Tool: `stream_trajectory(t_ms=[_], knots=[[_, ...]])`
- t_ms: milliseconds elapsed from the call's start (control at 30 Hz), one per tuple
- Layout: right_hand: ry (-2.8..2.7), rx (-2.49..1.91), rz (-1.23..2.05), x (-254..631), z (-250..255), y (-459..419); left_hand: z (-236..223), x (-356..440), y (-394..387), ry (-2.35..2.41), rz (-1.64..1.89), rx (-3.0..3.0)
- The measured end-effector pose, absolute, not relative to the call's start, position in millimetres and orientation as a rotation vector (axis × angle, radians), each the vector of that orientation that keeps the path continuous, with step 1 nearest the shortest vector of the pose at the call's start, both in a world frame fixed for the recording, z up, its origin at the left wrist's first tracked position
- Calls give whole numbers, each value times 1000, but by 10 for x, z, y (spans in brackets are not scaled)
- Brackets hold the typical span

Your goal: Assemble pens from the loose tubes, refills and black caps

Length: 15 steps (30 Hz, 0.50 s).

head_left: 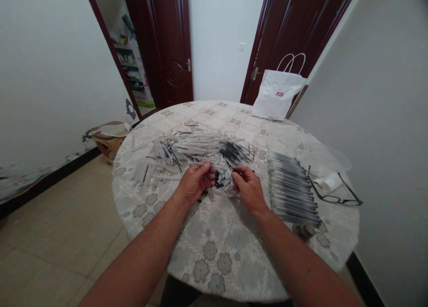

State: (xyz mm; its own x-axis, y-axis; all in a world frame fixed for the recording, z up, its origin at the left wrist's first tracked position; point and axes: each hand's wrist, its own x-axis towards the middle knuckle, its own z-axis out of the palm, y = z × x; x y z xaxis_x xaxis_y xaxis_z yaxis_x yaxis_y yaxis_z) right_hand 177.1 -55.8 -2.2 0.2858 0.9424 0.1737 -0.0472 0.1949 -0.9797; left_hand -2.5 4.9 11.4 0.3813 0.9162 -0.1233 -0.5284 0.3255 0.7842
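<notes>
My left hand (196,181) and my right hand (248,187) rest side by side on a round table (217,249), fingers curled at a heap of small black and white pen parts (221,178). What each pinch holds is too small to name. Behind the hands lies a wide pile of pale pen barrels (187,150) mixed with thin black refills (234,153). To the right of my right hand, several assembled pens (291,190) lie in a neat row.
Black-framed glasses (336,194) and a clear plastic bag (321,157) lie at the table's right edge. A white paper bag (277,95) stands at the far side. A low basket (109,139) sits on the floor left; dark doors behind.
</notes>
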Motion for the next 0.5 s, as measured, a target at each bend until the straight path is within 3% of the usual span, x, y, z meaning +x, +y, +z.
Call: stream_trajectory(t_ms=[500], knots=[[-995,-1136,918,1757,-27,-546,118,23,0,674,985,824]])
